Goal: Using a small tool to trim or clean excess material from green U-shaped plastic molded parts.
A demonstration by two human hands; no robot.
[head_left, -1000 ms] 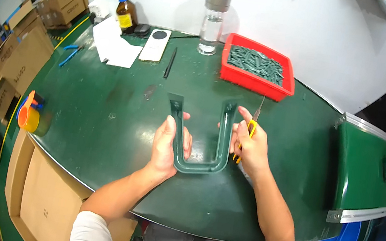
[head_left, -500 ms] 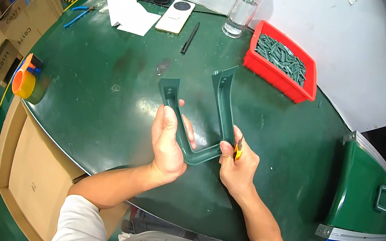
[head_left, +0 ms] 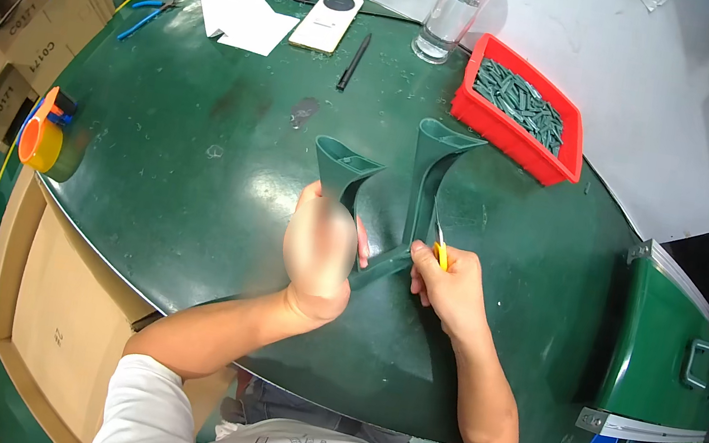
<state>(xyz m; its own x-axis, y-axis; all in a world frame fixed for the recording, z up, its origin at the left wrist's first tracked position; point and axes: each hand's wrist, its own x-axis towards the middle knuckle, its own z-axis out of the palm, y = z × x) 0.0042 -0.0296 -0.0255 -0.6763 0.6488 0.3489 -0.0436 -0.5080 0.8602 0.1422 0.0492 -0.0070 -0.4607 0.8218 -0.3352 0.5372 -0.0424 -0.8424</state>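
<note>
My left hand (head_left: 320, 248) grips the left arm of a dark green U-shaped plastic part (head_left: 425, 172), lifted off the green table (head_left: 200, 153) with its two open ends pointing up and away. My right hand (head_left: 447, 287) holds a small yellow-handled blade (head_left: 439, 248) against the inner side of the part's right arm, near the bend. The bottom curve of the part is partly hidden between my two hands.
A red bin (head_left: 525, 110) of small dark green pieces sits at the back right, with a clear bottle (head_left: 452, 16) beside it. A pen (head_left: 352, 63), a white device (head_left: 327, 21), papers (head_left: 244, 8), blue pliers (head_left: 147, 12), an orange tape holder (head_left: 41, 140), cardboard boxes at left.
The U-shaped part has been raised from lying flat on the table to standing tilted up in my left hand. My right hand with the blade has come in against its right arm.
</note>
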